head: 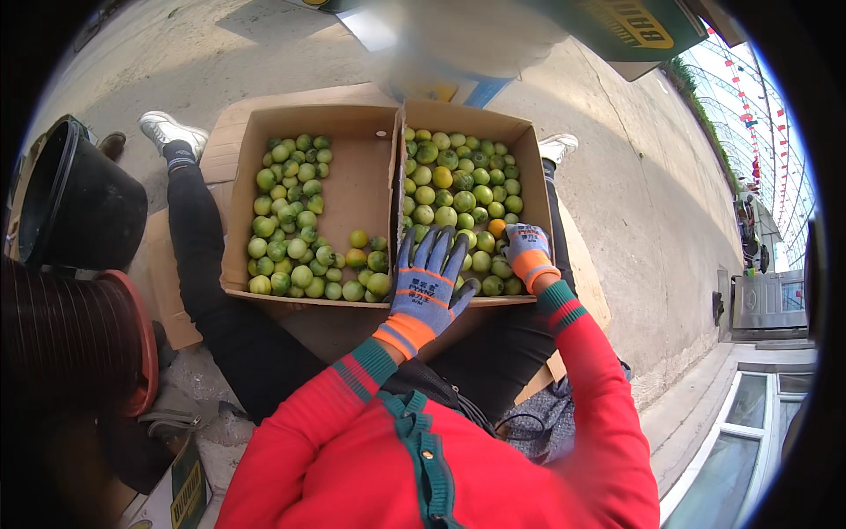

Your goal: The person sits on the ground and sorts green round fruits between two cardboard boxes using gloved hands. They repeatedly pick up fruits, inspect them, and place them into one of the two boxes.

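Note:
Two open cardboard boxes stand side by side before me, holding green tomatoes. In the left box (360,159) green tomatoes (280,211) line the left side and near edge, with a few yellowish ones. The right box (529,132) is covered with green tomatoes (464,201) and a few orange ones. My left hand (429,284), in a blue-grey and orange knit glove, lies with spread fingers over the near left corner of the right box; its palm faces down. My right hand (527,250), gloved alike, has curled fingers at that box's right wall, beside an orange tomato (496,228). What its fingers touch is hidden.
A black bucket (82,198) and a reddish-brown tub (135,344) stand at left. Flattened cardboard (218,152) lies under the boxes. A blurred pale object (462,40) and a green printed carton (634,33) are beyond them. My legs flank the boxes.

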Demonstrator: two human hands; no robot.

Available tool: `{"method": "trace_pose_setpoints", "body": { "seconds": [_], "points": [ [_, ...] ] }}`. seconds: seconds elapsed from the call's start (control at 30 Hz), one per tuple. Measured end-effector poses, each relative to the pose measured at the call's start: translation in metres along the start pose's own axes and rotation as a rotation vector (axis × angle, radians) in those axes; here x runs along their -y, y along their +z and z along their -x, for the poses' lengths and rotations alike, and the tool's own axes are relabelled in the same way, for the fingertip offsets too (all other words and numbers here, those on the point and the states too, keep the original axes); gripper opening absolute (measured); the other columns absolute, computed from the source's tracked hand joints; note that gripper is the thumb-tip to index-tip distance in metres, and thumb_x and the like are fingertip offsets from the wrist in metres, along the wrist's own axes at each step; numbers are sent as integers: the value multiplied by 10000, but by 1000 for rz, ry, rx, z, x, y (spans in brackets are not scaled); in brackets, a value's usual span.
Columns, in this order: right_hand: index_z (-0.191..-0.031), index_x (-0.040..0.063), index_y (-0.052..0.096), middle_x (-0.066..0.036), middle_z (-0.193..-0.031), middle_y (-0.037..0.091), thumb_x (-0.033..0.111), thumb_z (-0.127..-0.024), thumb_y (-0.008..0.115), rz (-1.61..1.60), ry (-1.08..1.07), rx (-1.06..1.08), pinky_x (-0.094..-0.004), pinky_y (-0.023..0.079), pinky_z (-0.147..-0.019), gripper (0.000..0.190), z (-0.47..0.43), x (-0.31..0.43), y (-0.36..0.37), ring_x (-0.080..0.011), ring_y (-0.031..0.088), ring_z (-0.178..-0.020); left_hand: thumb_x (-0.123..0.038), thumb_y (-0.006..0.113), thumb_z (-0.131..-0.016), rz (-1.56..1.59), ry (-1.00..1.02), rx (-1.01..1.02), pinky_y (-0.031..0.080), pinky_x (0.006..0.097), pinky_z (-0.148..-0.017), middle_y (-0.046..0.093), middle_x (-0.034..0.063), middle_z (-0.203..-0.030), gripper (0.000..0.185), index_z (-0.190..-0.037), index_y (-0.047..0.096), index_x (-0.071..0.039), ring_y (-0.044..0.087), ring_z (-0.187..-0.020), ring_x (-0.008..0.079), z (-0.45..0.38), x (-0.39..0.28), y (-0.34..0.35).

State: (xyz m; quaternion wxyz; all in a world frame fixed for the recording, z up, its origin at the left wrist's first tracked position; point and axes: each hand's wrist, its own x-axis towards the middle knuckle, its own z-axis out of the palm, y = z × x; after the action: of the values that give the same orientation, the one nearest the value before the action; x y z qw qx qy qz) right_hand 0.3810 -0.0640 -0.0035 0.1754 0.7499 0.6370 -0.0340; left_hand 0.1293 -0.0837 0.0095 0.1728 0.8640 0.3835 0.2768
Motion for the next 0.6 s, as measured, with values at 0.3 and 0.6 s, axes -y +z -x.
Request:
{"method": "trace_pose_setpoints", "body": {
  "seconds": [0.3, 0.6],
  "points": [
    [-1133, 137, 665, -137, -1029, 691, 175, -826, 673, -637, 44, -392, -398, 520, -833, 309, 47, -20, -32, -322, 658, -948, -156, 634, -864, -65, -117, -162, 330, 467, -1072, 628, 86, -1185, 411, -1272, 584, -175, 567, -1106, 288, 2, 116, -38],
    [-1195, -9, 631, -126, -1136, 681, 22, -897, 608, -1124, 205, -614, -285, 490, -906, 301, 144, -48, -32, -164, 643, -1029, -381, 640, -848, -419, -411, 621, 250, 490, -1099, 680, 163, -1088, 397, -1129, 638, -101, 597, -1101, 336, -34, 138, 7]
  ]
}}
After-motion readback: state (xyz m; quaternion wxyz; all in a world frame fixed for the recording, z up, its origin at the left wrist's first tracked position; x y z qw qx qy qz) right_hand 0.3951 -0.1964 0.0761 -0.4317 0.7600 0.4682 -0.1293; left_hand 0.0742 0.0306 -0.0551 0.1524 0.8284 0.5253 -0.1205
